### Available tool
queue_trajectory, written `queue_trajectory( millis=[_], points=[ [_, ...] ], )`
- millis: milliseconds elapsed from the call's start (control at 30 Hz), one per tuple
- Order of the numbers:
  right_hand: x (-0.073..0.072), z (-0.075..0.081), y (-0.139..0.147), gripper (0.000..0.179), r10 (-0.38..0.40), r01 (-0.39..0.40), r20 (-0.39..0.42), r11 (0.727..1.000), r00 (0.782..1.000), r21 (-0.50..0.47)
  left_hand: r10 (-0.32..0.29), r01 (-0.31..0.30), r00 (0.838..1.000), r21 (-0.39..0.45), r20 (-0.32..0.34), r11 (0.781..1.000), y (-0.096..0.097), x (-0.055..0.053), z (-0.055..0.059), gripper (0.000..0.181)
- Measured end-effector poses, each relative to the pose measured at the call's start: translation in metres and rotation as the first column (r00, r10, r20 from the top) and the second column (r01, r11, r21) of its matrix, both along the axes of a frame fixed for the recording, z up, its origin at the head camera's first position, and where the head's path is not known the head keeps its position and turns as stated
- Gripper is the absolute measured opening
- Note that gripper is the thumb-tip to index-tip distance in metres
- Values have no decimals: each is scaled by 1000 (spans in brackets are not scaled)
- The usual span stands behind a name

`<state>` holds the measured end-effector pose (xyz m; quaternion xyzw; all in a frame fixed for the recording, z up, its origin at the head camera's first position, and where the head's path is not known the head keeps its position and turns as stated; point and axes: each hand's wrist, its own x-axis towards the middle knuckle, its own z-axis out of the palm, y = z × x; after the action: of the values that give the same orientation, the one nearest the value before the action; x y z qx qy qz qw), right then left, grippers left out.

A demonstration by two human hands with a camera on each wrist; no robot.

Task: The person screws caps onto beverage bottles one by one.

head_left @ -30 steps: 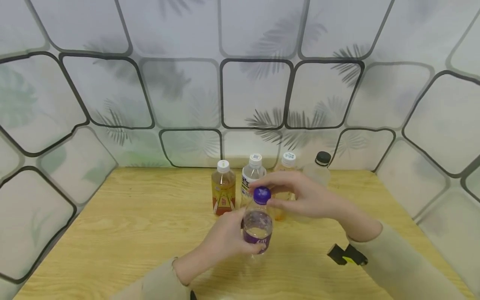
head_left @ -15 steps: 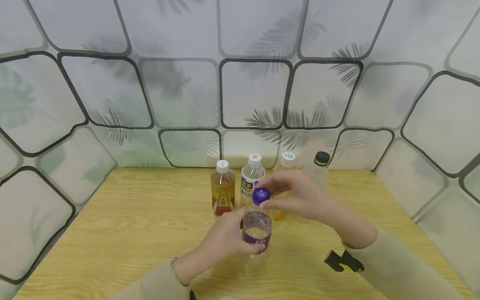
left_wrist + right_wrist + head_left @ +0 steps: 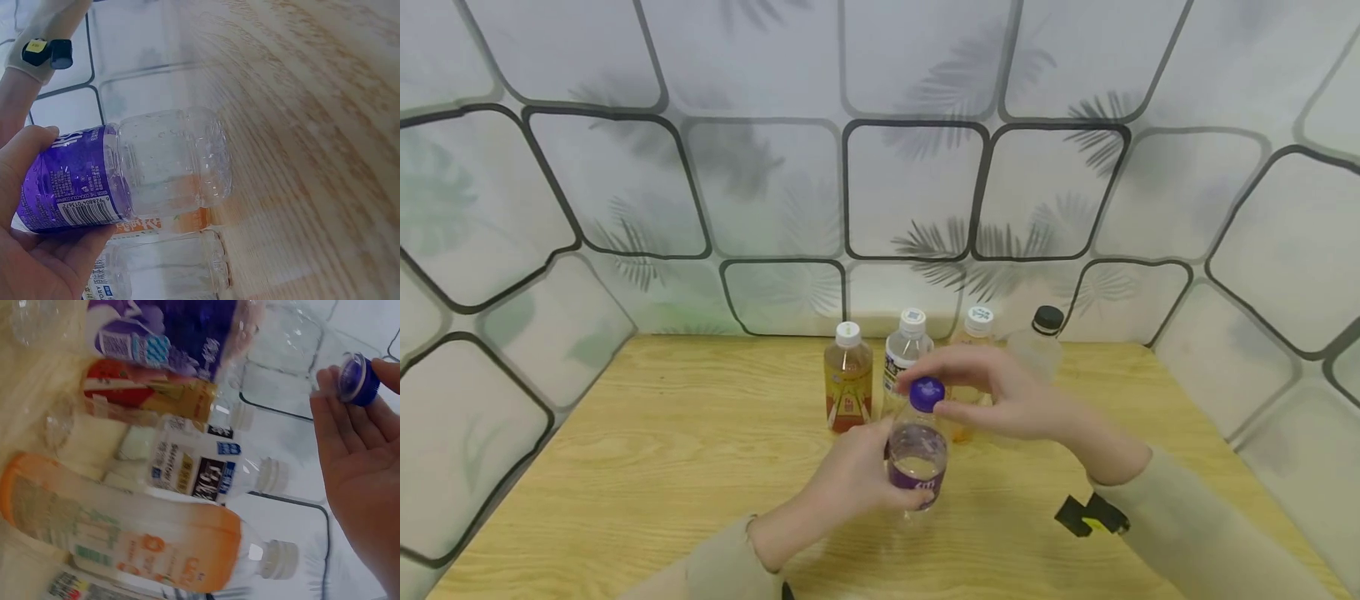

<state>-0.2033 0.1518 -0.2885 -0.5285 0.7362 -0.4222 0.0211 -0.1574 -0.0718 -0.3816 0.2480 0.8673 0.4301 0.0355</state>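
Note:
A clear plastic bottle (image 3: 917, 450) with a purple label stands upright in front of me, some liquid showing inside in the head view. My left hand (image 3: 853, 475) grips it around the label, thumb on the near side; the left wrist view shows the label (image 3: 72, 181) with its barcode between thumb and fingers. Over the top, my right hand (image 3: 1000, 392) has thumb and fingers at the purple cap (image 3: 927, 393). In the right wrist view the cap (image 3: 359, 380) sits pinched between the thumb and fingertips, on the bottle's neck.
Behind the held bottle stand an amber drink bottle (image 3: 848, 379), a white-capped clear bottle (image 3: 910, 346), an orange-labelled bottle (image 3: 125, 525) and a black-capped bottle (image 3: 1037, 346). They form a row on the wooden table (image 3: 700, 450), near the patterned back wall (image 3: 760, 192).
The right hand's fingers have turned about the cap, drawing in closer half a second ago and reaching farther over it again now. The left hand and the bottle stay in place.

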Motion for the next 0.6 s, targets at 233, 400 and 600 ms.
queue_trajectory(
  millis=[233, 400, 600],
  points=[
    [-3, 10, 1, 43, 95, -92, -195, 995, 976, 29, -1, 1, 1000, 2, -3, 1000, 0, 1, 0, 70],
    [2, 12, 0, 37, 1, 8, -169, 998, 986, 56, 7, -7, 1000, -14, -3, 1000, 0, 2, 2, 72],
    [10, 11, -4, 31, -186, 187, -24, 982, 982, 31, 16, -16, 1000, -21, -10, 1000, 1, 2, 2, 70]
  ],
)
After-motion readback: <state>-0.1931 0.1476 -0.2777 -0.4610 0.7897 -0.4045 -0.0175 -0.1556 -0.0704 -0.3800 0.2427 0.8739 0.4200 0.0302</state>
